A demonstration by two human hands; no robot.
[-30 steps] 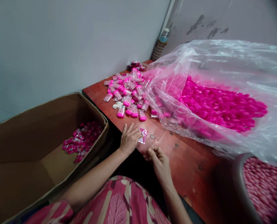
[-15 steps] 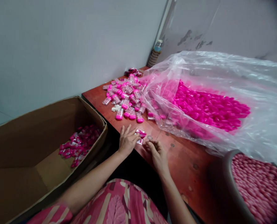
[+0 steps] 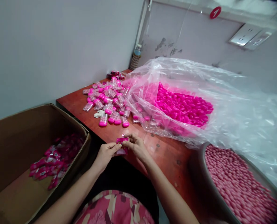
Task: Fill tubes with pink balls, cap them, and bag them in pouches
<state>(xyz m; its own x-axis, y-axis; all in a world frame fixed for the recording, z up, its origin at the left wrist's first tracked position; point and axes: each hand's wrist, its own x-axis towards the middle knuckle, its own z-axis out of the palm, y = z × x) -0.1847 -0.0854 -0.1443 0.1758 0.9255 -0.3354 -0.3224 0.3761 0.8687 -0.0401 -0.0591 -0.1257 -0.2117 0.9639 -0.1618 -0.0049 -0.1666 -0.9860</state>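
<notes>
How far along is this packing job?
Done: a small heap of packets lies in the box. In hand: the left hand and right hand pinch one packet. Left: a pile of capped vials waits on the table. Probably well short of finished.

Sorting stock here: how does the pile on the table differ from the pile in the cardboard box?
The table pile is small clear containers with bright pink caps; the box pile is darker pink, shiny wrapped packets. The table pile is heaped on the table; the box pile lies scattered in the cardboard box. Both are pink, as is the packet that the left hand and right hand pinch.
</notes>
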